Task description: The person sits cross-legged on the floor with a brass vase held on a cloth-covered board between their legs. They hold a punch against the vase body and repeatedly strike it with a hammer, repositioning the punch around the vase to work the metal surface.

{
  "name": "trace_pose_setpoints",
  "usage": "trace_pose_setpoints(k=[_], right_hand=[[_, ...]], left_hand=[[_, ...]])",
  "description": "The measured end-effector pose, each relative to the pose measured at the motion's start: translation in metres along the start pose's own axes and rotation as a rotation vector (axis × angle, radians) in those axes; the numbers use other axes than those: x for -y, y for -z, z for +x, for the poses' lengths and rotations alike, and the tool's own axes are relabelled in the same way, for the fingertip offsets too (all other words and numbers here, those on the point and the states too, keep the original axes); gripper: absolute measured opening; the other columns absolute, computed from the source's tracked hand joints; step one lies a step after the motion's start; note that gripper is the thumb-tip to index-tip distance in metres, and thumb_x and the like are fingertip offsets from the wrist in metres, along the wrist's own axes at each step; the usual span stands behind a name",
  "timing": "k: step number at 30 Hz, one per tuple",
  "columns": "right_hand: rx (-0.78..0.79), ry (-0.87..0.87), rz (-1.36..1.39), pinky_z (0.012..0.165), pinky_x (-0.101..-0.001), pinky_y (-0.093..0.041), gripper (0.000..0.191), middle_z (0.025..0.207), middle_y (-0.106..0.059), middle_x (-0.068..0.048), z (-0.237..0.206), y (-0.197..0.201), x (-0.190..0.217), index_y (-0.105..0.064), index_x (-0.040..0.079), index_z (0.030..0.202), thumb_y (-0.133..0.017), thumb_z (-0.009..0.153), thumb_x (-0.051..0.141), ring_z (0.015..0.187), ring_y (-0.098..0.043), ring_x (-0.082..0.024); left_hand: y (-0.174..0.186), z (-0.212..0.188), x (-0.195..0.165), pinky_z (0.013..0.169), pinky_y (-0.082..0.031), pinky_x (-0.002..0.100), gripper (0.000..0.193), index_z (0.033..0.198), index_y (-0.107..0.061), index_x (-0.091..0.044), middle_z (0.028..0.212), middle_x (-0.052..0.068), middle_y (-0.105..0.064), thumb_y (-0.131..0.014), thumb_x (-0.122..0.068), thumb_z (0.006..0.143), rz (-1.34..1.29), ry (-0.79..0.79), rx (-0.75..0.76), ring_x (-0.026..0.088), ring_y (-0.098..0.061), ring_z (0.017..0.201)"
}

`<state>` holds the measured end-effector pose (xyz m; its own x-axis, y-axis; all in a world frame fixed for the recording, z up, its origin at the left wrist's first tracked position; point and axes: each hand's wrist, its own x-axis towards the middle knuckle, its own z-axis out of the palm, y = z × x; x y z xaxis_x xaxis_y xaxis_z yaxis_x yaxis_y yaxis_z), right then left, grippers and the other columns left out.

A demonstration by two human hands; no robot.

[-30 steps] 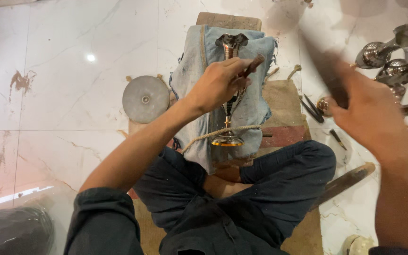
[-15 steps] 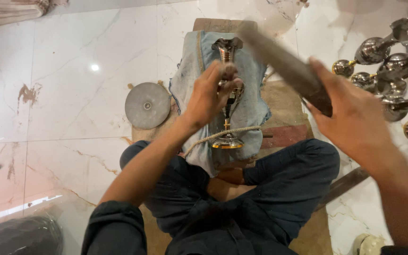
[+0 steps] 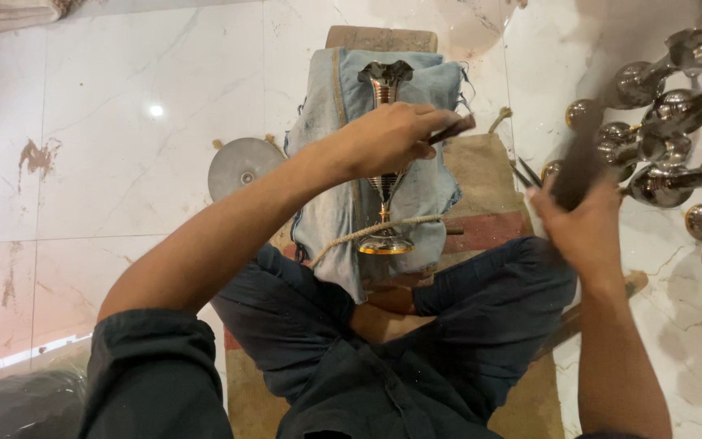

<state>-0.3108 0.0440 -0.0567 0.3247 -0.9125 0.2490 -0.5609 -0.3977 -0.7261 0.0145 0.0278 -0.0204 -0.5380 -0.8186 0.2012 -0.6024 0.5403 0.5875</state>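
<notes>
Marble floor; left hand [image 3: 387, 138] grips a punch [image 3: 451, 129] over the metal stand [image 3: 383, 162]; right hand [image 3: 587, 232] holds a blurred hammer [image 3: 582, 162].

Open marble floor [image 3: 123, 162] lies left of the cloth-covered block [image 3: 327, 162]; only a metal disc [image 3: 241, 167] sits there, close against the cloth. To the right, metal goblets [image 3: 660, 122] crowd the floor, leaving little passage. Loose tools [image 3: 523, 172] lie on the mat [image 3: 485, 162] between block and goblets. A cord [image 3: 367, 232] crosses the block's near end.
</notes>
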Motion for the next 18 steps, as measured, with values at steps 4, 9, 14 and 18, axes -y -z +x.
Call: trace_pose_setpoints(k=[4, 9, 14, 18], right_hand=[[-0.127, -0.380, 0.486, 0.078, -0.0392, -0.061, 0.064, 0.100, -0.064, -0.013, -0.025, -0.016, 0.002, -0.039, 0.003, 0.143, -0.076, 0.090, 0.004, 0.085, -0.069, -0.026], [-0.201, -0.317, 0.310, 0.077, -0.0385, -0.060, 0.067, 0.098, -0.066, -0.012, -0.074, -0.056, 0.005, -0.043, 0.002, 0.147, -0.079, 0.091, 0.001, 0.085, -0.070, -0.024], [-0.251, -0.356, 0.183, 0.076, -0.0358, -0.056, 0.076, 0.095, -0.066, -0.007, -0.099, -0.084, 0.008, -0.043, -0.002, 0.154, -0.075, 0.085, -0.001, 0.082, -0.069, -0.021], [-0.239, -0.314, 0.130, 0.077, -0.0358, -0.058, 0.064, 0.098, -0.068, -0.009, -0.090, -0.077, 0.008, -0.047, 0.001, 0.146, -0.079, 0.090, 0.005, 0.084, -0.069, -0.022]], left_hand=[[-0.003, 0.014, -0.002, 0.084, -0.056, 0.045, 0.053, 0.140, -0.058, -0.011, 0.104, 0.010, -0.075, -0.071, -0.008, 0.088, -0.008, 0.065, 0.161, 0.028, -0.074, 0.091], [0.005, 0.029, -0.007, 0.083, -0.056, 0.046, 0.046, 0.132, -0.066, -0.010, 0.104, 0.011, -0.076, -0.075, -0.011, 0.087, 0.089, -0.032, 0.363, 0.027, -0.073, 0.091], [0.007, 0.034, -0.012, 0.081, -0.058, 0.043, 0.048, 0.134, -0.066, -0.017, 0.107, 0.009, -0.077, -0.073, -0.010, 0.087, 0.092, 0.054, 0.558, 0.022, -0.074, 0.089], [0.005, 0.027, 0.001, 0.081, -0.058, 0.043, 0.051, 0.136, -0.065, -0.015, 0.110, 0.010, -0.077, -0.074, -0.010, 0.086, 0.016, -0.076, 0.431, 0.023, -0.074, 0.088]])
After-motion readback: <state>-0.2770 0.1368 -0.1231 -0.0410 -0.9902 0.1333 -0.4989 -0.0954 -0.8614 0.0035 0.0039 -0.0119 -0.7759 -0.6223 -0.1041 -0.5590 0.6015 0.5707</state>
